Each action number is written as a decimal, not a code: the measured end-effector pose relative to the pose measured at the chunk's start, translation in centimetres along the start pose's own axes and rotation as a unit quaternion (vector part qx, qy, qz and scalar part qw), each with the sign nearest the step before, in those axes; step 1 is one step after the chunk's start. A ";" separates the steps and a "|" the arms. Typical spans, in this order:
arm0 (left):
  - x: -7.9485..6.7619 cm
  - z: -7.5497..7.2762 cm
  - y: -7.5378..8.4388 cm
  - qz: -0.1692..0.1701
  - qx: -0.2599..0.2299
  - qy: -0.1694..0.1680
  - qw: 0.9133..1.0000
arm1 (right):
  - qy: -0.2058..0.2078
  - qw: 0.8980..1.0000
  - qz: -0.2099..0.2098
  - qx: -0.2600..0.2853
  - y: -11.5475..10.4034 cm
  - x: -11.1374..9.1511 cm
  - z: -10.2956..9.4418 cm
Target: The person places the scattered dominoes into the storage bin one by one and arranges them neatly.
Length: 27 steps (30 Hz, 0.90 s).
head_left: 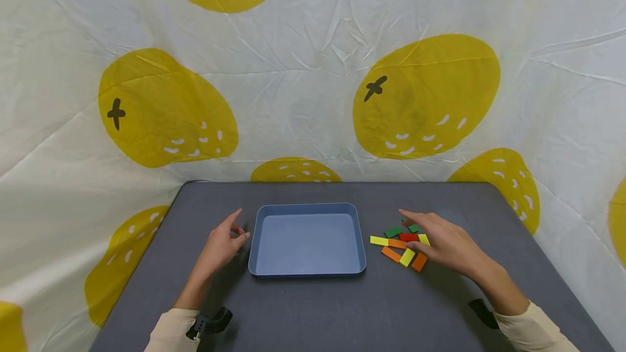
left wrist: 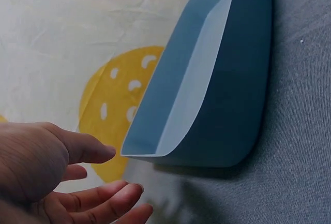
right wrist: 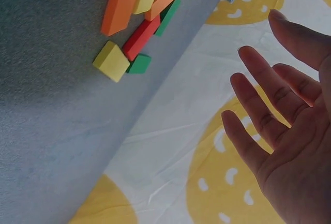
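My left hand hovers just left of a blue tray, fingers relaxed and holding nothing. In the left wrist view its thumb comes close to the tray's corner. The right hand is over the right part of a group of flat coloured blocks, its fingers spread and nothing held. Among these lie a red block, a yellow block, an orange block and a green block. Several of the blocks touch one another, and the hand hides part of the group in the head view.
The grey tabletop carries the tray at its middle, with the blocks to the right of it. Behind and beside the table hangs a white cloth with large yellow fruit prints. Dark bands circle both wrists.
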<state>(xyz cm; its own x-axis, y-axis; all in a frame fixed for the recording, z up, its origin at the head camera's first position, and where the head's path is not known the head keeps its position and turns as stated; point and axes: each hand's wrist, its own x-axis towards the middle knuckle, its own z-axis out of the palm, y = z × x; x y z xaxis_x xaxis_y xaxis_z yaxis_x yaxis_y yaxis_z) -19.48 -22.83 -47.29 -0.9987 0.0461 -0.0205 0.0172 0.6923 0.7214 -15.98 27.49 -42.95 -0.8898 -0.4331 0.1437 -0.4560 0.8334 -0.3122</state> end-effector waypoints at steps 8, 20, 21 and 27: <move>0.2 0.5 0.2 -0.050 -0.057 -0.048 0.996 | 0.002 1.000 0.001 0.000 0.5 -0.4 0.2; 0.5 1.2 0.3 -0.072 -0.090 -0.054 0.992 | -0.022 0.998 0.059 -0.013 1.3 -1.1 2.1; 0.5 1.3 0.3 -0.072 -0.092 -0.053 0.992 | -0.022 0.998 0.063 -0.013 1.3 -1.2 2.2; 0.8 1.6 0.2 -0.080 -0.101 -0.051 0.990 | -0.019 0.997 0.075 -0.022 1.3 -1.6 3.3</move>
<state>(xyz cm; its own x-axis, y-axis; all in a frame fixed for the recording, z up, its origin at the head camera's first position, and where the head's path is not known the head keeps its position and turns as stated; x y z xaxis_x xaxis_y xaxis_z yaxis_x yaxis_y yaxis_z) -20.24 -21.48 -48.24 -0.9778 0.0279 -0.2075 -0.1602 0.5383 0.8273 -15.16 28.14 -46.72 -0.9471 -0.3149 0.0621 -0.3191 0.9034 -0.2864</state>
